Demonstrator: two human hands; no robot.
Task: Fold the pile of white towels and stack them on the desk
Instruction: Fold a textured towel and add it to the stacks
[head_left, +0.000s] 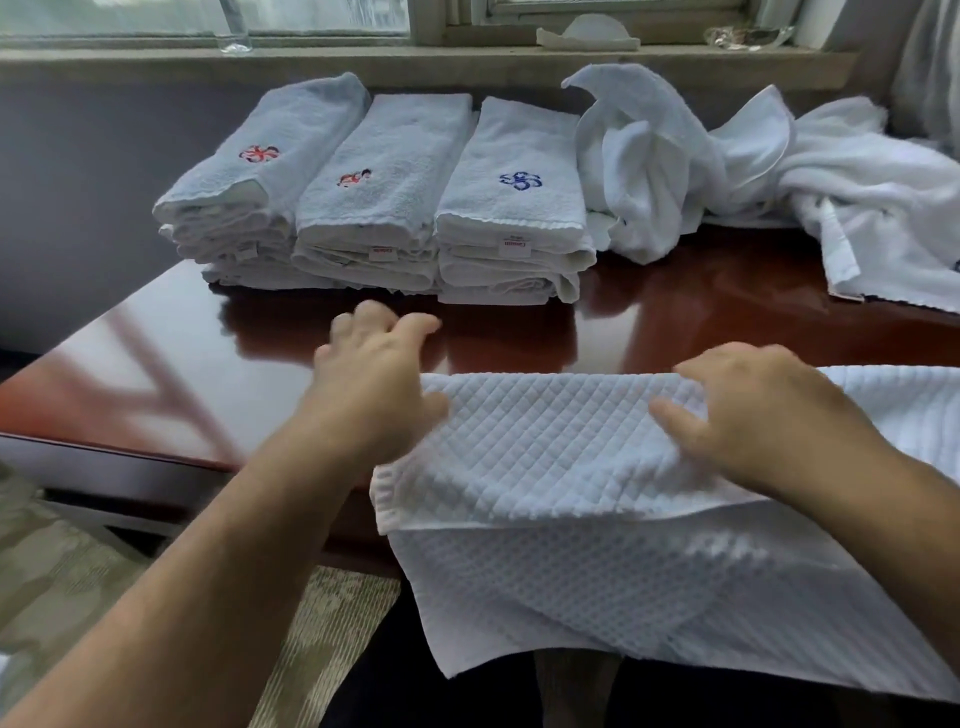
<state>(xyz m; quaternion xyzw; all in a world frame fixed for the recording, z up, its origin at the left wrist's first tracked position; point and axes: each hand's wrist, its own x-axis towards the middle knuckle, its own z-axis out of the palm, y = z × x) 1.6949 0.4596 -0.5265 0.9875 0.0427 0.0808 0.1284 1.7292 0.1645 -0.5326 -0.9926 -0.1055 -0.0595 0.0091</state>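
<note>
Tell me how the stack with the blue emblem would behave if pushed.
The stack would probably slide easily: the desk looks glossy. Its soft layers sit unevenly, so upper towels may shift instead of moving as one block.

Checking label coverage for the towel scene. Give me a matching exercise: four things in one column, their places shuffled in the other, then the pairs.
Things
1. waffle towel
2. unfolded towel pile
3. glass
4. blue-emblem stack

Places
A. on the windowsill, far left
B. back right of the desk, crumpled
C. rightmost of the three folded stacks
D. draped over the desk's near edge, gripped by the right hand

Pairs: 1-D, 2-B, 3-A, 4-C
</note>
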